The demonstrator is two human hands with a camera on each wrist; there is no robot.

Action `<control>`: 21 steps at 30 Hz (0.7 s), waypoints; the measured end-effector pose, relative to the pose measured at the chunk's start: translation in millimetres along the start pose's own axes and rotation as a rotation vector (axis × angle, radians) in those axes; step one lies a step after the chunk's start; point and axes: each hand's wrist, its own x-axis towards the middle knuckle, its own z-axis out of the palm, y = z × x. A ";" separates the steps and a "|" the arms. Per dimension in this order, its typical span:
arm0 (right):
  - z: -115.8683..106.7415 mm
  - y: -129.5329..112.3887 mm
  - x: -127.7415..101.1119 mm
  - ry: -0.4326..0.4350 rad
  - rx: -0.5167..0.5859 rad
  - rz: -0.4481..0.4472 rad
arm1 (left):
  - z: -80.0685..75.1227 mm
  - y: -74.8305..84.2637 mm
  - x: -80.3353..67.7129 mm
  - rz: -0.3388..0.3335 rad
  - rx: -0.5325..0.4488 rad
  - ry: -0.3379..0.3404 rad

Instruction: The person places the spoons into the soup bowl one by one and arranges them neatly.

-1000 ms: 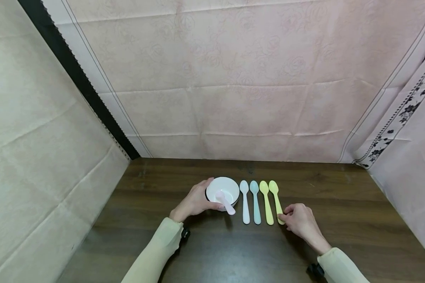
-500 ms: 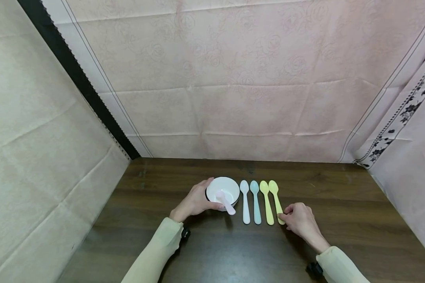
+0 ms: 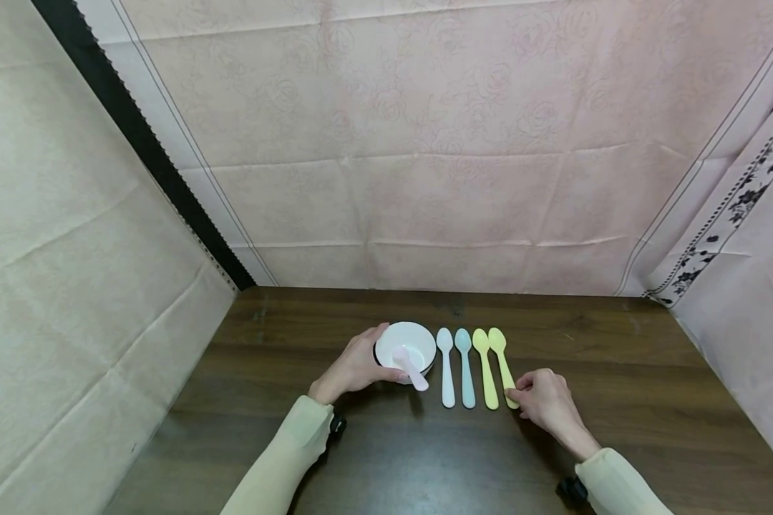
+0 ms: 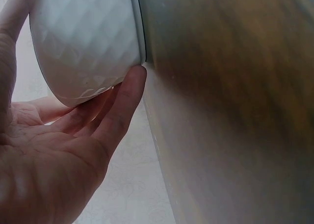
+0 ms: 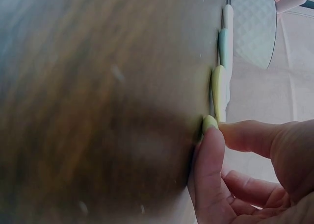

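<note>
A white bowl (image 3: 404,336) with a dark rim stands on the table, its outside embossed in a diamond pattern in the left wrist view. My left hand (image 3: 356,365) grips it from the left, thumb at the near side and fingers curved round the far side. A pale pink spoon (image 3: 415,375) leans in the bowl, its handle over the near rim. Right of the bowl lie a white spoon (image 3: 447,372), a light blue spoon (image 3: 467,372) and two yellow ones in a row. With thumb and finger, my right hand (image 3: 546,402) pinches the handle end of the rightmost yellow spoon (image 3: 501,357).
The dark wooden table (image 3: 335,472) ends at a pale cloth backdrop (image 3: 438,179). Cloth-covered panels rise at the left (image 3: 90,286) and right. The spoons lie close side by side, the white one right next to the bowl.
Almost nothing differs. My right forearm has shifted very slightly to the left; the left hand, bowl and spoons look the same.
</note>
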 end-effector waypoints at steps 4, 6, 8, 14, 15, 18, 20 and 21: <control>1.4 -0.5 -0.2 -0.010 0.007 -0.003 | 0.0 0.3 -0.4 -0.002 -0.003 -0.003; 2.1 -0.6 -0.2 -0.010 0.006 -0.008 | 0.1 0.3 -0.5 -0.003 -0.006 -0.001; 2.7 -0.8 -0.2 -0.010 0.005 -0.014 | 0.3 0.1 -0.5 -0.006 -0.011 0.001; 3.9 -0.9 0.0 -0.015 0.006 -0.022 | -0.2 0.6 -0.5 0.013 -0.007 0.003; 4.0 -0.9 0.1 -0.016 0.007 -0.022 | -0.3 0.8 -0.4 0.013 -0.007 0.001; 4.6 -0.8 0.5 -0.017 0.007 -0.026 | -0.5 1.3 -0.6 0.008 -0.011 -0.001; 4.8 -0.6 0.8 -0.017 0.008 -0.030 | -0.7 1.4 -0.8 0.005 -0.009 -0.002; 4.9 -0.4 0.9 -0.016 0.011 -0.029 | -0.7 1.4 -0.8 0.003 -0.010 -0.002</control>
